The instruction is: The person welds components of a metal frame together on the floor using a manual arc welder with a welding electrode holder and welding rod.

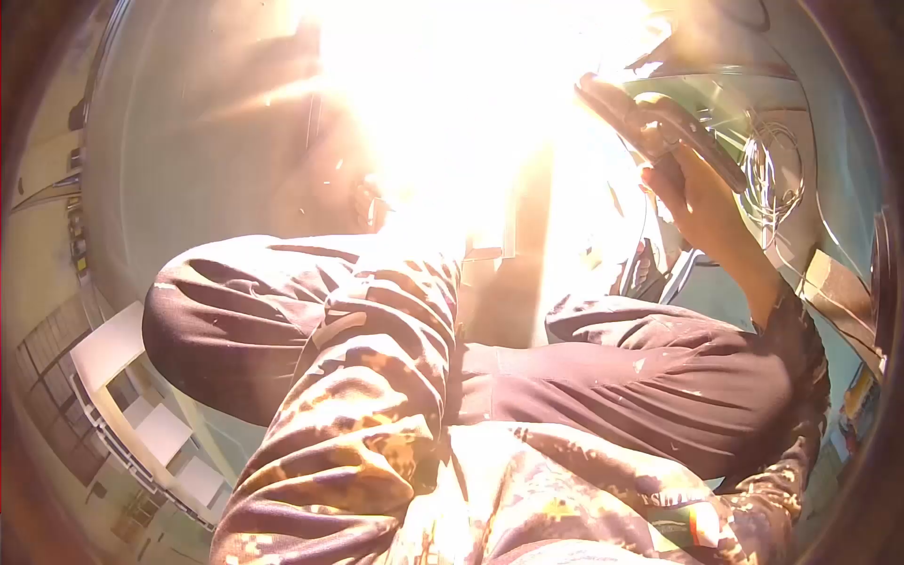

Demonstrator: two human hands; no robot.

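A dark electrode holder (650, 127) is in my right hand (704, 202), whose fingers are wrapped round it. Its front end points up and left into a very bright white glare (452, 104) like a welding arc. My left arm, in a camouflage sleeve (377, 377), reaches forward between my knees into the same light. The glare washes out my left hand, so its fingers and anything in them cannot be made out. Below the light stands a brownish upright piece (508, 292), partly bleached out.
Coiled pale wire (774, 174) lies at the right, with a brown block (836, 287) below it. A white shelf-like frame (141, 405) stands at the left. My bent legs in dark trousers (621, 386) flank the work area. A thin cable (817, 179) runs down the right side.
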